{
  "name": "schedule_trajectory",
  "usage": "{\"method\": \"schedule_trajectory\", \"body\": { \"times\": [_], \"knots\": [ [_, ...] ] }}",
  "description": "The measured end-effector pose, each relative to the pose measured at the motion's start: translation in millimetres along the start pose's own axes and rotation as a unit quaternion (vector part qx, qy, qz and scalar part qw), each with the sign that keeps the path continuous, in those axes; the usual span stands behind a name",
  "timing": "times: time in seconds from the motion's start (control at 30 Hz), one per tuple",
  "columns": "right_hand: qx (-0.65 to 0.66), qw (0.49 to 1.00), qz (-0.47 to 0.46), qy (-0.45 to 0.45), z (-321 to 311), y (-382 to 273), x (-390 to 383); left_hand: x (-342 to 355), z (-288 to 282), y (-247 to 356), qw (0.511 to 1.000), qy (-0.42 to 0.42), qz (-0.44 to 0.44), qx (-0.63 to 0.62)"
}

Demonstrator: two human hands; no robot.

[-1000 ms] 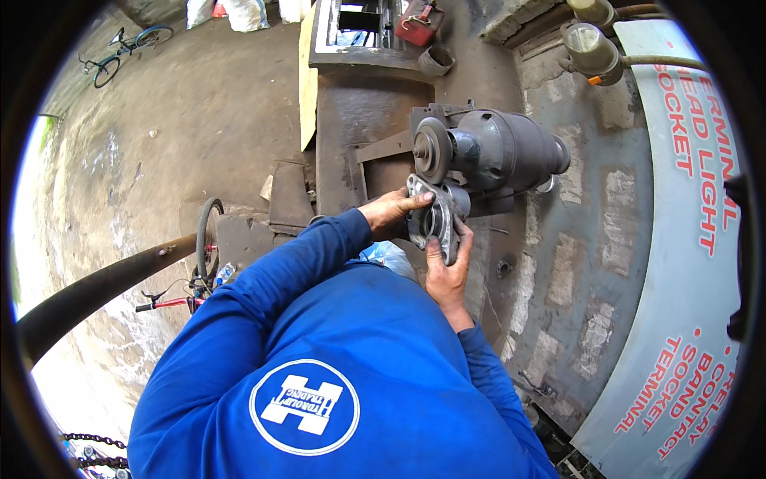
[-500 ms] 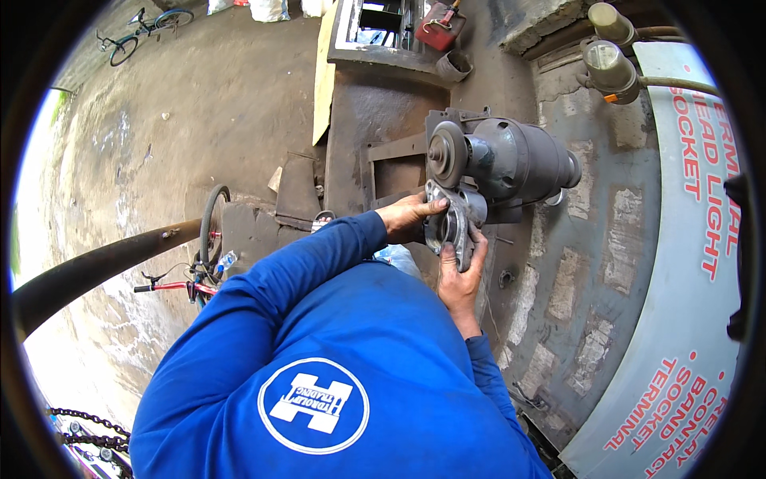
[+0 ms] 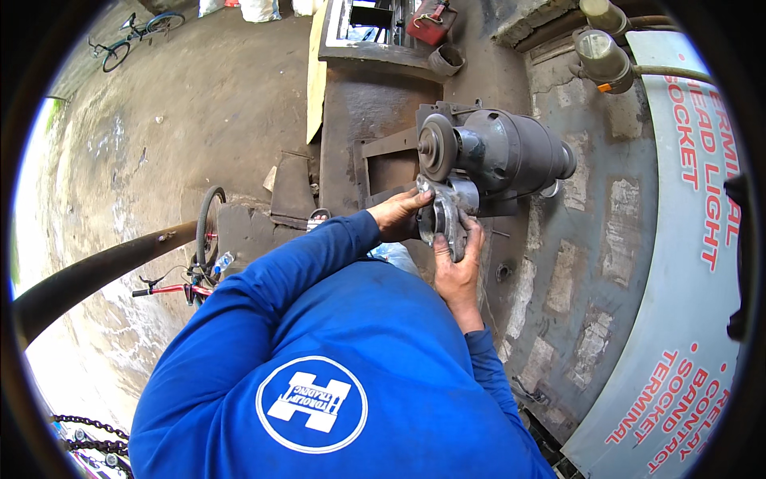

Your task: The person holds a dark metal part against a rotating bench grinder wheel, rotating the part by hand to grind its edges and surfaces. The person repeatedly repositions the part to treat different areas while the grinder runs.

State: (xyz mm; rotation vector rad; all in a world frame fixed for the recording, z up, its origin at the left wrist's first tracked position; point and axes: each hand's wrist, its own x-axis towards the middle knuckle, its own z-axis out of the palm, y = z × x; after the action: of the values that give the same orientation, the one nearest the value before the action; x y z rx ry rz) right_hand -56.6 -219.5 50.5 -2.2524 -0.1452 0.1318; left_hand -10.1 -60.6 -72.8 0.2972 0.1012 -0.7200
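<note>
Between my two hands is a grey cast-metal housing (image 3: 451, 233) with a round opening and flange-like ears. My left hand (image 3: 397, 217) grips its left side, thumb on top, with the other fingers partly hidden. Closed around the lower right edge is my right hand (image 3: 460, 275), its thumb on the near face. The housing's far end is right by the wheel (image 3: 437, 148) of a bench grinder (image 3: 519, 152); whether they touch I cannot tell. Dark grey and round-bodied, the grinder sits on a metal stand.
A metal frame (image 3: 391, 172) adjoins the grinder's left side. Beyond are a red container (image 3: 432, 22) and a small bucket (image 3: 446, 60). A large lettered sign (image 3: 678, 239) stands right. On the left are a brown pole (image 3: 112, 267) and a bicycle with red handlebars (image 3: 179, 290).
My hands have turned the housing slightly, so its round opening shows more edge-on. Both hands keep their hold. The whole view has shifted a little.
</note>
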Motion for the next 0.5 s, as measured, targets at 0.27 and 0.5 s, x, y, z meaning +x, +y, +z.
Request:
{"method": "schedule_trajectory", "body": {
  "times": [0.27,0.5],
  "knots": [
    [0.084,0.991,0.055,-0.085,-45,12,8,-37,-25,22,0.981,0.062,-0.105,0.151],
    [0.189,0.95,0.005,-0.25,-70,33,35,-30,-7,34,0.876,0.011,-0.037,0.481]
  ]
}}
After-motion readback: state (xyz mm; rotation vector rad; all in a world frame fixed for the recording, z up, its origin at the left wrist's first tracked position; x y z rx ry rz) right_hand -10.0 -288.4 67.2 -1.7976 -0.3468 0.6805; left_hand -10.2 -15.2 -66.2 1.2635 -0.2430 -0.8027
